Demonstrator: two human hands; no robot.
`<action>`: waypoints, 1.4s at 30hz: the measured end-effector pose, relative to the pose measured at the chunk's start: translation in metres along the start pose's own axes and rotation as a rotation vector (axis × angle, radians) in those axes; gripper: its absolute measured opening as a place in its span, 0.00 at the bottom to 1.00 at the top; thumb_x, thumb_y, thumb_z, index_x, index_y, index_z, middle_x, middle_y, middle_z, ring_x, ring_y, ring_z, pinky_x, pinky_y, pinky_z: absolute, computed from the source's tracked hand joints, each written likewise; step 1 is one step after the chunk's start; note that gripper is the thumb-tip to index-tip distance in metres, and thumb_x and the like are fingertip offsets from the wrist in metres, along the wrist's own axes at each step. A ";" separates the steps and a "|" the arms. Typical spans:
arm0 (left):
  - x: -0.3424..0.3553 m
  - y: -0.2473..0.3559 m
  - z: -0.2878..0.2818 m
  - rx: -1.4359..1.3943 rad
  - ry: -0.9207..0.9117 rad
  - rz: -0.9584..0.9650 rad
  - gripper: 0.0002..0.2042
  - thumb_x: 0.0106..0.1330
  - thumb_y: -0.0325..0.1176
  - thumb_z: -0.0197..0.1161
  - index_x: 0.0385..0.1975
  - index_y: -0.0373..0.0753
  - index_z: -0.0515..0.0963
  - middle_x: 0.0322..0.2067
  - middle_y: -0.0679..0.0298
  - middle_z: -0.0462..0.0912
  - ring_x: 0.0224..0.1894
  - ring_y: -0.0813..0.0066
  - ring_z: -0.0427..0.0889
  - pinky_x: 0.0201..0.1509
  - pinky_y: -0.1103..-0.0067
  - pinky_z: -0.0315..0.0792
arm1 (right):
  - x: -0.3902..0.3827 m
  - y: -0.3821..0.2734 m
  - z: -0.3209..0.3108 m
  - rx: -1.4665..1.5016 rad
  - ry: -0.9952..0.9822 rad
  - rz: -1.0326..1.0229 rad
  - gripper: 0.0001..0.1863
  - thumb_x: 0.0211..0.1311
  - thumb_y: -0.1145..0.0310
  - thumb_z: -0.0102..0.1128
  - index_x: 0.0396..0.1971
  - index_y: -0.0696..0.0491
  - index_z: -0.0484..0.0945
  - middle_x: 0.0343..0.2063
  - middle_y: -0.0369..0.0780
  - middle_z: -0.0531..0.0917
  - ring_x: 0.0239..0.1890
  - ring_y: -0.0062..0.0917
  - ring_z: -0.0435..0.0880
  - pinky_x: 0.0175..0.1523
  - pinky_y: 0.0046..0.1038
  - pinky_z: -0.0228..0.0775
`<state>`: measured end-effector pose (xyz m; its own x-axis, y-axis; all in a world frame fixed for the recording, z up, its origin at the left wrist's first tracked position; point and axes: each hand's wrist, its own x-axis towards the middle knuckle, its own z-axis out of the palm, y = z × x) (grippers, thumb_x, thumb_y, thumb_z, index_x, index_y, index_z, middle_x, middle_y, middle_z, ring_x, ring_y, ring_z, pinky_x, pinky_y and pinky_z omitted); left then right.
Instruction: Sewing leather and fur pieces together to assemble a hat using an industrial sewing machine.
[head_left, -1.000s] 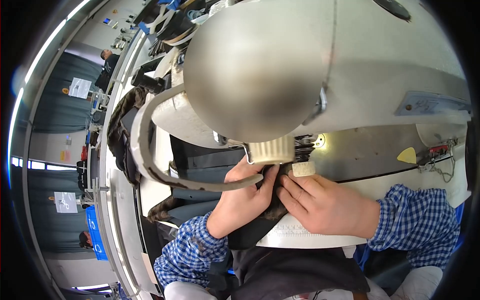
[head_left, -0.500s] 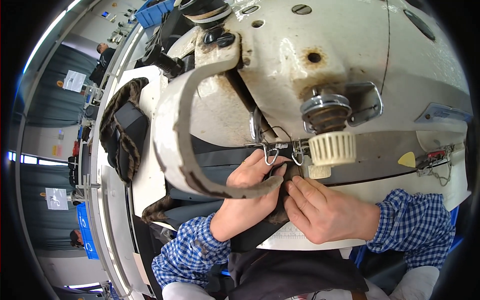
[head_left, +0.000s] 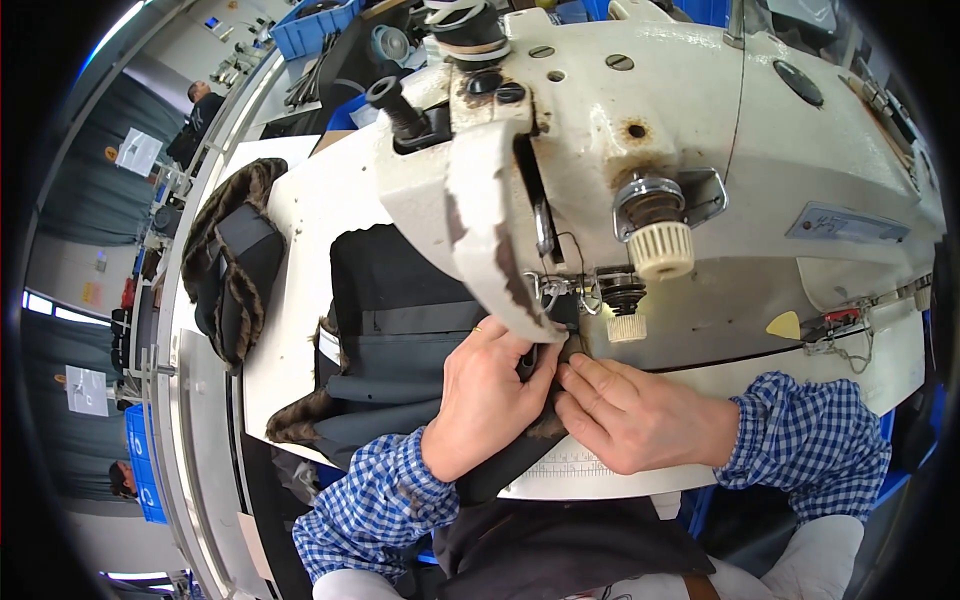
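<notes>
A dark fabric piece with brown fur edges (head_left: 400, 345) lies on the sewing table, its right end running under the presser-foot area of a white sewing machine (head_left: 580, 110). My left hand (head_left: 485, 400) is closed on a fold of this fabric just in front of the needle area, thumb and forefinger pinching it. Close beside it, my right hand (head_left: 635, 415) grips the furry edge with fingers bent together, thumb underneath. The machine's curved white guard (head_left: 485, 230) partly covers the stitching spot, so the needle tip is hidden.
A second fur-trimmed piece (head_left: 235, 260) lies at the table's left. A printed ruler strip (head_left: 570, 462) runs along the front edge. A yellow triangular piece (head_left: 784, 325) lies right of the machine bed. Blue crates (head_left: 315, 28) stand behind, and a person (head_left: 205, 105) is far left.
My view has shifted back, showing more of the machine and the fabric on the left. Both hands keep hold of the fabric and stay close together in front of the needle area.
</notes>
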<state>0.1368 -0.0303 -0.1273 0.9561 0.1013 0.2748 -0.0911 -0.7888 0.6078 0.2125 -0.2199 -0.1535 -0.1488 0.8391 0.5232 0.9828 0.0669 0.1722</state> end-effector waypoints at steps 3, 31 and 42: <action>0.003 0.002 0.000 -0.004 0.005 -0.013 0.08 0.62 0.24 0.68 0.40 0.33 0.83 0.27 0.58 0.77 0.22 0.65 0.77 0.27 0.74 0.69 | 0.000 0.000 0.001 -0.003 0.000 -0.004 0.16 0.55 0.64 0.59 0.36 0.63 0.81 0.38 0.53 0.87 0.46 0.41 0.87 0.49 0.31 0.81; 0.011 0.000 -0.006 -0.151 -0.010 -0.242 0.07 0.61 0.31 0.70 0.37 0.39 0.85 0.31 0.57 0.83 0.34 0.59 0.82 0.39 0.69 0.76 | 0.007 0.004 -0.006 0.049 -0.034 0.041 0.16 0.53 0.66 0.61 0.36 0.64 0.81 0.38 0.54 0.87 0.46 0.44 0.87 0.50 0.34 0.83; 0.007 -0.002 -0.002 0.066 0.013 -0.141 0.10 0.59 0.29 0.73 0.39 0.37 0.84 0.31 0.62 0.85 0.32 0.72 0.83 0.39 0.75 0.76 | 0.006 0.007 -0.008 0.109 -0.046 0.061 0.13 0.55 0.67 0.61 0.36 0.61 0.81 0.37 0.49 0.85 0.45 0.36 0.83 0.45 0.29 0.80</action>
<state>0.1431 -0.0269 -0.1252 0.9545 0.2215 0.1997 0.0629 -0.8041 0.5912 0.2178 -0.2188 -0.1423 -0.0858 0.8670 0.4908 0.9963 0.0710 0.0486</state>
